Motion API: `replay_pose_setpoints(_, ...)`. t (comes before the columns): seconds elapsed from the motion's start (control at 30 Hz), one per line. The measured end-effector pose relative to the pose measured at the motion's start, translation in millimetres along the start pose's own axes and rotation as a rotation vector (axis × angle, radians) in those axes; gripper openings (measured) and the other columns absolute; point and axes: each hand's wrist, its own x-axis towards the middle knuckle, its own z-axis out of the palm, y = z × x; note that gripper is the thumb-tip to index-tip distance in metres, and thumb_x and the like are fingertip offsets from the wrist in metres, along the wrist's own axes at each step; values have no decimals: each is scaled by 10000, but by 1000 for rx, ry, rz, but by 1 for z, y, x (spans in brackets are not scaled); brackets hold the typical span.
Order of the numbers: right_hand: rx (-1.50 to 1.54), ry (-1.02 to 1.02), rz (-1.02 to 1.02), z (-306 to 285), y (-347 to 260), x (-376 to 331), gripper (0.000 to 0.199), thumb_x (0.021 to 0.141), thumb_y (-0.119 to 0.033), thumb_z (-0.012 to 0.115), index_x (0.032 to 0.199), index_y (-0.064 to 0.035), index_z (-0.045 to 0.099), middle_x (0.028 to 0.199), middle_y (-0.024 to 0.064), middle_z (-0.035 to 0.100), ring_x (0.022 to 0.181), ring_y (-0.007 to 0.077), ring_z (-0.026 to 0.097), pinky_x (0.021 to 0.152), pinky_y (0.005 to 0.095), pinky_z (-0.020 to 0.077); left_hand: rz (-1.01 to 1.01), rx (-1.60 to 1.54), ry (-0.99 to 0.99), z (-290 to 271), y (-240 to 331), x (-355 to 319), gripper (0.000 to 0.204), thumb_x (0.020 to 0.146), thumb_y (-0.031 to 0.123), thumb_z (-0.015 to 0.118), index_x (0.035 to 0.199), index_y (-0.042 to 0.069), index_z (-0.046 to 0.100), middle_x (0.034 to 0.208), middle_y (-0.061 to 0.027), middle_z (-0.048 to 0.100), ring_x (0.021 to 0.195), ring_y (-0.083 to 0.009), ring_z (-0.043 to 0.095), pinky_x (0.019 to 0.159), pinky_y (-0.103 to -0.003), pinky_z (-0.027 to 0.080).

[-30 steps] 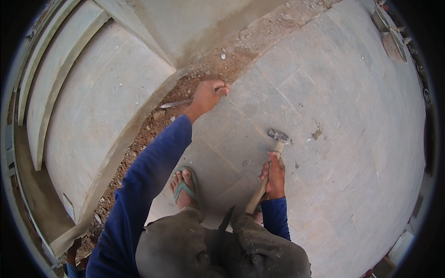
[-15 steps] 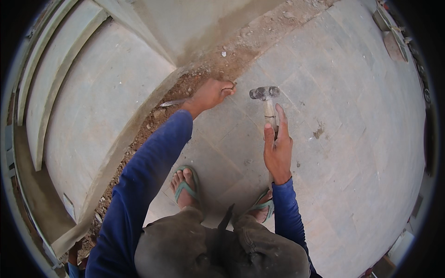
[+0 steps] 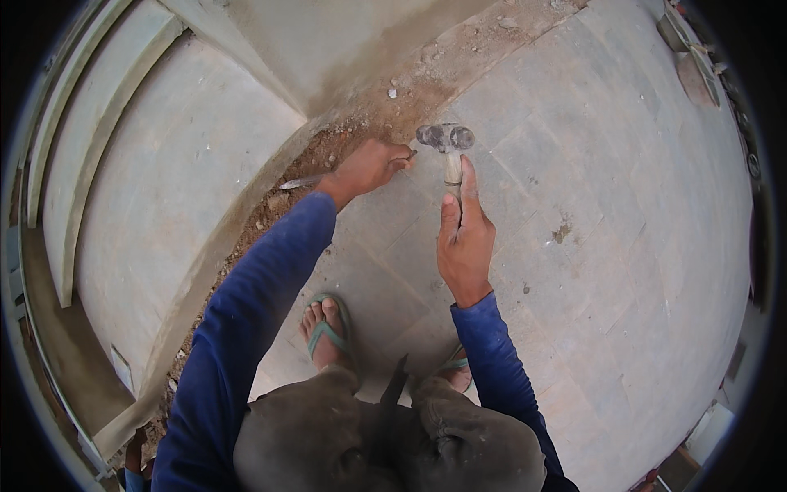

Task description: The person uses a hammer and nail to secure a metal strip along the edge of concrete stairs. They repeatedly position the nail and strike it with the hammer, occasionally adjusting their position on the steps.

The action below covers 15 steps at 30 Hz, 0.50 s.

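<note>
Grey paved floor (image 3: 623, 279), right hand (image 3: 466, 250) with fingers clamped on a hammer (image 3: 447, 141), left hand (image 3: 365, 170) with fingers pinched together.

Grey tiled floor (image 3: 607, 344), reddish dirt strip (image 3: 447, 66), plain wall (image 3: 352, 37), pale concrete ledges (image 3: 115, 115)

No lettering, numbers or signs can be read, though the edges seem too blurred to tell.

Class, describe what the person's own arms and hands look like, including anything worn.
The left sleeve and right sleeve are long, creased and blue, ending near the wrists. The left hand and right hand wear no gloves.
</note>
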Motion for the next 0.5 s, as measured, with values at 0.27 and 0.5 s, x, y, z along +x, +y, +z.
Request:
replay_pose_setpoints(0.27, -121, -103, 11, -2, 6, -2, 553, 972, -114, 595, 1506, -104, 450, 801, 214, 655, 722, 385, 665, 669, 453, 512, 27, 39, 12, 3, -7, -1, 129, 907, 94, 655, 1019, 43, 694, 941, -187, 713, 926, -412, 671, 790, -472, 519)
replay_pose_setpoints(0.5, -93, -110, 52, -3, 6, -6, 560, 982, -125, 584, 1519, -110, 428, 791, 204, 647, 694, 376, 652, 660, 449, 506, 67, 48, 39, 1, -8, -1, 135, 895, 109, 687, 1015, 53, 714, 908, -198, 701, 859, -411, 667, 745, -461, 521)
